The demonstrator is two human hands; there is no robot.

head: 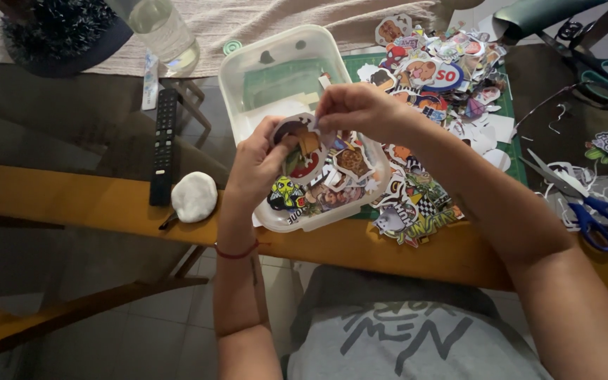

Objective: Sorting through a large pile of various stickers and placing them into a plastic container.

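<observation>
Our left hand (pixel 258 165) and right hand (pixel 357 109) both pinch one cut-out sticker (pixel 297 134), fingers closed on its edges, holding it just above the clear plastic container (pixel 248 70) half filled with more stickers. A loose sticker pile (pixel 431 77) lies on the green cutting mat (pixel 511 105) to the right, blue-handled scissors (pixel 592 211) beyond. A black remote (pixel 165 144) and white lump (pixel 194 196) rest on the tabletop (pixel 72 200).

The hands (pixel 311 134) hide most of the held sticker's (pixel 297 130) picture.
</observation>
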